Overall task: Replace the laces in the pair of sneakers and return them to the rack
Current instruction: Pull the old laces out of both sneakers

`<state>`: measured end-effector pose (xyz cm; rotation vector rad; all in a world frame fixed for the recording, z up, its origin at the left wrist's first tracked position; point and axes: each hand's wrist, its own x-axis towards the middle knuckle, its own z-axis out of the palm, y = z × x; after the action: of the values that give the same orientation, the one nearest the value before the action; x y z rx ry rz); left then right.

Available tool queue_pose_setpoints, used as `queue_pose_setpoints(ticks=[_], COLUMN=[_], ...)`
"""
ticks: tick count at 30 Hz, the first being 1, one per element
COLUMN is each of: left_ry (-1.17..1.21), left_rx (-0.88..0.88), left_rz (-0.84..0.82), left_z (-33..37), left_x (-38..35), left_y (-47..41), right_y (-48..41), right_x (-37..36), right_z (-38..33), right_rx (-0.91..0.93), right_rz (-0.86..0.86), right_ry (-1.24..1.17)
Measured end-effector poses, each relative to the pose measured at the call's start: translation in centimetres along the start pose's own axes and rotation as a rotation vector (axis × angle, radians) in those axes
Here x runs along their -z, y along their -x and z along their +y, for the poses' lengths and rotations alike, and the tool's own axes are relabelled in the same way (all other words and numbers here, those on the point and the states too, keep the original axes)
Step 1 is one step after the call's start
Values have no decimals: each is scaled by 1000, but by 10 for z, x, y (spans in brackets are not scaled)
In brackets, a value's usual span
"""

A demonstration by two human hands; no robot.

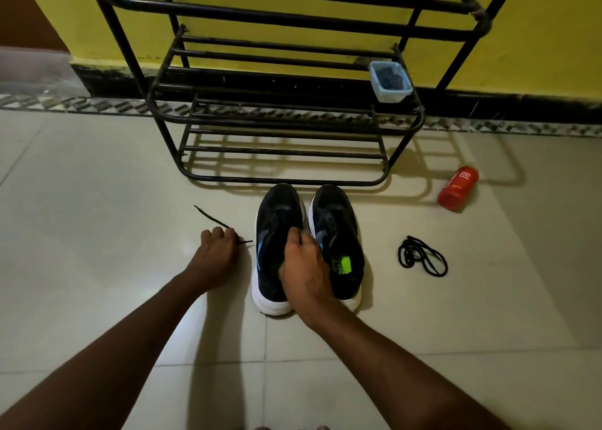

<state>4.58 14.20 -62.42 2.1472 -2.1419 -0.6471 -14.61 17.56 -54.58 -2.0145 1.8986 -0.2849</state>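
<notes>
Two dark sneakers with white soles stand side by side on the floor, toes toward the rack: the left sneaker (275,221) and the right sneaker (338,221). My left hand (216,253) rests on the floor to their left, closed on a black lace (211,218) whose ends stick out both sides. My right hand (304,266) lies over the left sneaker's opening, fingers pinched at its tongue; what it pinches is hidden. A second black lace (422,256) lies coiled on the floor to the right.
A black metal shoe rack (286,116) stands against the yellow wall just beyond the sneakers. A small blue plastic box (390,81) with dark contents sits on its right end. A red bottle (458,188) lies on the tiles at right.
</notes>
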Motion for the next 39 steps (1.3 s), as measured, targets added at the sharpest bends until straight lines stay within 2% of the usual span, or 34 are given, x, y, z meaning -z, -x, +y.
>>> queue_pose_setpoints(ticks=[2,5,9,13,18,23,27,31,35,39], left_ry=[149,395,711,928,999,1045,1114,1175,1176,1094], left_rx=[-27,-118,-189,-306,-442,-484,-487,-472,-332,-184], left_rz=[45,243,346,390,329,265,178,163,152,64], left_z=[6,31,71,116,158,193,221,243,260,281], left_x=[6,30,69,104,127,131,132,129,113,88], left_y=[3,14,27,32,37,43,54,52,39,23], right_y=[-2,-1,-15,-23,-18,-15,-10,-5,-1,2], right_x=[2,12,28,43,65,73,91,99,98,88], right_z=[1,2,8,16,36,63,83,107,139,169], right_rx=[34,89,66,47,65,-31,2,-52,-98,-215], right_rz=[47,125,40,-125,-101,74,34,23,108,189], right_ry=[-81,-305,-514,-860,-1064,-1062,-1047,-1039,-931,-1029])
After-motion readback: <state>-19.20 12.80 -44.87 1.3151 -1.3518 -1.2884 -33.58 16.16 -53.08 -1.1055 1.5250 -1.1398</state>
